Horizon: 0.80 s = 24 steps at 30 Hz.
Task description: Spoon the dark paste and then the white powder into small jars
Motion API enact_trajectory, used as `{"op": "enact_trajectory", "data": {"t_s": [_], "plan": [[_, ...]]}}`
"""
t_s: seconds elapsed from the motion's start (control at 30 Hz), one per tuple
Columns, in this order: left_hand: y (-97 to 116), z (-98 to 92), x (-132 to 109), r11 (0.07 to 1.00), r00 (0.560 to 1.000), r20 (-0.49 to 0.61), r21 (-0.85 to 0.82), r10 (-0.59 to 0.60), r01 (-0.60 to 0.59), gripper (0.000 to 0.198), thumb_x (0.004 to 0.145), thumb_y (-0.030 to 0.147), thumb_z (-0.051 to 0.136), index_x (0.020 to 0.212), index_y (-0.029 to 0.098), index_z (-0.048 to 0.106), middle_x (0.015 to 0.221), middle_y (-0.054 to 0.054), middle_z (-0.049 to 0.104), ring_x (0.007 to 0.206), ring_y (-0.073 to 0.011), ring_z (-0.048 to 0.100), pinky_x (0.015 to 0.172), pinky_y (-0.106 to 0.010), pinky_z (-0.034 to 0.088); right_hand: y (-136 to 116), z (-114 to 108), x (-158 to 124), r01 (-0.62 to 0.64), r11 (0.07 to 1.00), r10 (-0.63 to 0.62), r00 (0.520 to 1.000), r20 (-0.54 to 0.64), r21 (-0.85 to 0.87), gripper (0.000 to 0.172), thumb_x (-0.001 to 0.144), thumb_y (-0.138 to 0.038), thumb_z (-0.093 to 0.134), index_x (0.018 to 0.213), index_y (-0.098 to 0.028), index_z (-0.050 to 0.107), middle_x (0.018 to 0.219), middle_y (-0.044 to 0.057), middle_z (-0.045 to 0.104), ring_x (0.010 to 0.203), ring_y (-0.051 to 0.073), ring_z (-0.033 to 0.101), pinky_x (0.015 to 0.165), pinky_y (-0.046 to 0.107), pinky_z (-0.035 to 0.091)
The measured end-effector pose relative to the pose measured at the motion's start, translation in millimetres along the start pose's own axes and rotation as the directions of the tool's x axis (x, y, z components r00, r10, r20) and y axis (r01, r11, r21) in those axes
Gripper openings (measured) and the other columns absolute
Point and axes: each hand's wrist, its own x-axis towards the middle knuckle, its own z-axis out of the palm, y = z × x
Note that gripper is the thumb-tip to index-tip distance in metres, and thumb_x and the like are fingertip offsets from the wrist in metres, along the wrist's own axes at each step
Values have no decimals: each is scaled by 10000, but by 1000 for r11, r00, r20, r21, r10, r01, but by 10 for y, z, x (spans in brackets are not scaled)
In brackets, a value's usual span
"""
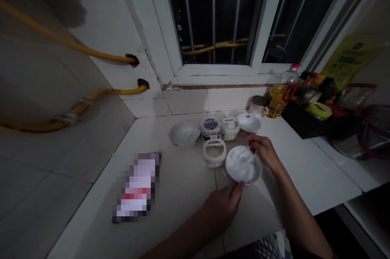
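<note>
A bowl (243, 165) with a pinkish rim, holding a white substance, is tilted above the counter at right of centre. My left hand (224, 206) grips its near rim, thumb on the edge. My right hand (263, 151) is closed at the bowl's far right edge, pinching what looks like the light handle of a utensil that reaches into the white contents. Just left of the bowl stands a clear-lidded container (214, 153). Behind it are two more containers, one with dark contents (212, 128) and one with white contents (230, 129).
A large bowl (185, 134) and a smaller white bowl (249, 123) flank the containers. A phone (137, 186) lies at left on the counter (183, 186). Back right are a lidded jar (258, 106), an oil bottle (278, 96), other bottles and a metal pot (350, 141).
</note>
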Motion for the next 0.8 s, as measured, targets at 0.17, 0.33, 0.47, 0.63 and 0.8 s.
{"op": "enact_trajectory", "data": {"t_s": [0.17,0.33,0.47,0.63,0.8], "plan": [[5,7,0,1000,1000,-17,-5,0,0,352,947,122,312,1254,70,476,984,-163,703,771,-195,715,622,-282,608,-2,46,-10,60,997,-56,993,106,-41,162,659,-187,447,614,-186,603,468,-37,496,502,129,461,545,255,340],[12,-13,14,1000,1000,-2,9,-6,6,343,955,131,306,1231,73,501,1001,-163,701,745,-185,714,599,-265,603,-6,34,-2,1,999,-3,999,53,47,154,640,-211,456,612,-184,605,465,-36,486,503,131,447,548,262,334],[12,-19,23,1000,1000,-23,9,5,-5,340,952,117,299,1223,60,497,988,-167,704,734,-183,713,610,-268,605,-26,-47,22,-70,982,75,997,-22,177,125,594,-224,479,561,-186,593,468,-28,491,498,134,438,545,271,338],[13,-18,22,1000,1000,-19,-2,10,-10,345,940,106,311,1243,49,467,992,-174,701,759,-204,716,597,-284,607,-56,-79,33,-79,942,107,992,-67,327,104,599,-222,510,577,-182,604,462,-27,480,489,132,427,558,279,353],[19,-23,32,1000,1000,-2,11,-8,8,350,945,111,299,1254,83,461,983,-156,704,747,-191,716,603,-279,607,-104,62,-51,103,950,-51,983,-179,295,111,741,-258,526,693,-189,599,510,-22,506,548,151,482,627,295,395]]}}
